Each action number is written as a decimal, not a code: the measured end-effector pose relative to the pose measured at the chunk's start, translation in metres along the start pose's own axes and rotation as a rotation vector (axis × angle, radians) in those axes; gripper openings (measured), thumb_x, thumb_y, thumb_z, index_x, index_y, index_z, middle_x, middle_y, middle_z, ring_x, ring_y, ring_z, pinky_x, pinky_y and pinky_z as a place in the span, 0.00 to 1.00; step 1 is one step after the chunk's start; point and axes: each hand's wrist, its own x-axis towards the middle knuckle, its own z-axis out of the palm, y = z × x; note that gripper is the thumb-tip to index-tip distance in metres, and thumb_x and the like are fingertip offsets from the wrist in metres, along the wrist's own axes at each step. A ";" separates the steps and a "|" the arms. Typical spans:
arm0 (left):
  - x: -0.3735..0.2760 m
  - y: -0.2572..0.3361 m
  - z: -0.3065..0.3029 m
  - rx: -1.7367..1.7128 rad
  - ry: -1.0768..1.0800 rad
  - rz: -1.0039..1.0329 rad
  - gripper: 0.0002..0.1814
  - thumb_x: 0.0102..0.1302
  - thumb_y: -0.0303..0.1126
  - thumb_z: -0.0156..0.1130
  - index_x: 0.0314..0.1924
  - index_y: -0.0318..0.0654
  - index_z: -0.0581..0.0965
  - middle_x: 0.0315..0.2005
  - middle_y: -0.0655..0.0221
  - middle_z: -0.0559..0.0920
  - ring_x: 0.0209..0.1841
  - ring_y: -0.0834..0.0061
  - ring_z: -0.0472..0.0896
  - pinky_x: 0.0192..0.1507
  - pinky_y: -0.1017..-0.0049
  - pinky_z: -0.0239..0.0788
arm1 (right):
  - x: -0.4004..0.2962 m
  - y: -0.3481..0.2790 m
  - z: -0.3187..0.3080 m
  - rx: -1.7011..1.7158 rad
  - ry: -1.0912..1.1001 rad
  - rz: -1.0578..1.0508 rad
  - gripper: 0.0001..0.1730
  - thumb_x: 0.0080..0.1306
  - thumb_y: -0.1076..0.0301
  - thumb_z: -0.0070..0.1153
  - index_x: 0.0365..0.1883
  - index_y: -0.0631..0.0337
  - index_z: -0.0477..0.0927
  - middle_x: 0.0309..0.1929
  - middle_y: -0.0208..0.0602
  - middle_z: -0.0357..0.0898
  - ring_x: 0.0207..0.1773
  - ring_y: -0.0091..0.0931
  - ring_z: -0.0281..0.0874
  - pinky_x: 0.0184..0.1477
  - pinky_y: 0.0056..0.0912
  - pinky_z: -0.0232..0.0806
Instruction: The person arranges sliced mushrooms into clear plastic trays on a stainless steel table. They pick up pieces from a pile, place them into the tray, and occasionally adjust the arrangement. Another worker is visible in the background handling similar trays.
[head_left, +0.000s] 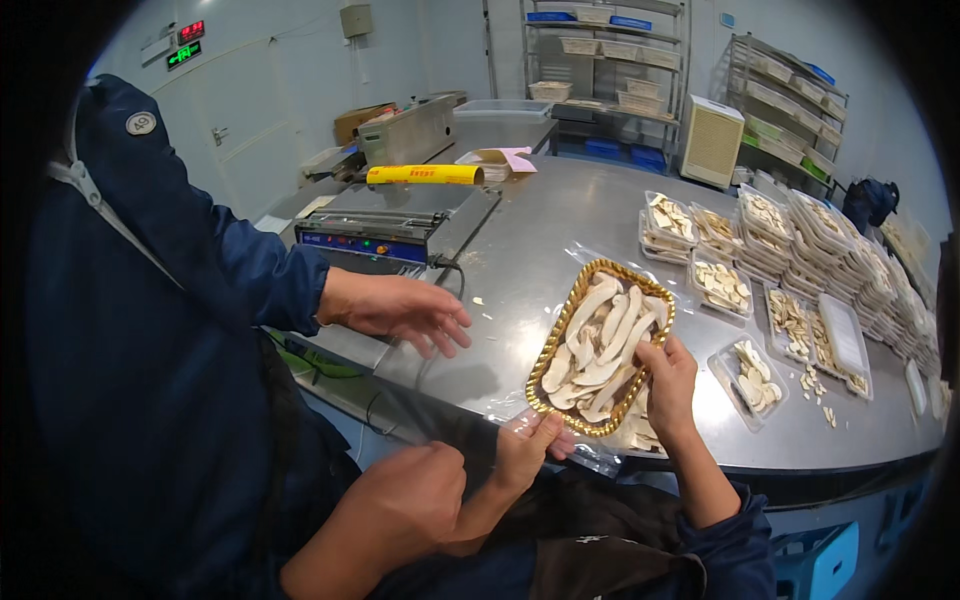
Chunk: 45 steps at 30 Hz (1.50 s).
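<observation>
My left hand (525, 450) pinches the lower left end of a gold-rimmed brown basket tray (536, 371) and the clear film about it. My right hand (671, 386) grips the tray's right side, thumb over the rim. Long pale mushroom slices (607, 334) fill the tray, which is tilted above the steel table. Left of it, a co-worker's open hand (401, 311) hovers over the table edge. The co-worker's other hand (420, 487), a blurred fist, is in front of my left forearm; whether it holds anything, I cannot tell. Clear film shows faintly beside that fist.
Stacked clear boxes of sliced mushrooms (765, 214) line the right of the steel table (525, 217). An open box (750, 382) and loose slices lie nearer. A film wrapping machine (367, 236) and yellow roll (427, 175) are at left. A blue stool (817, 559) stands lower right.
</observation>
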 end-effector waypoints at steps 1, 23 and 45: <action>-0.001 0.002 -0.002 0.030 0.019 -0.037 0.14 0.71 0.37 0.59 0.36 0.31 0.79 0.27 0.62 0.84 0.25 0.78 0.81 0.26 0.82 0.70 | 0.006 -0.004 -0.005 0.014 0.007 0.044 0.11 0.64 0.72 0.58 0.43 0.67 0.77 0.34 0.30 0.81 0.33 0.16 0.75 0.36 0.17 0.66; 0.015 0.034 -0.065 -0.560 -0.083 0.192 0.22 0.75 0.41 0.49 0.59 0.31 0.68 0.55 0.55 0.76 0.57 0.62 0.75 0.62 0.62 0.65 | -0.007 -0.013 -0.008 0.318 -0.146 0.387 0.14 0.67 0.71 0.53 0.46 0.75 0.76 0.43 0.46 0.81 0.43 0.32 0.83 0.48 0.40 0.79; 0.063 -0.008 -0.034 0.208 0.253 -0.071 0.21 0.74 0.43 0.51 0.50 0.29 0.76 0.35 0.63 0.82 0.35 0.75 0.81 0.36 0.80 0.73 | -0.029 0.001 -0.371 -1.410 0.734 -0.020 0.16 0.65 0.62 0.56 0.32 0.71 0.79 0.19 0.40 0.78 0.21 0.24 0.77 0.24 0.29 0.68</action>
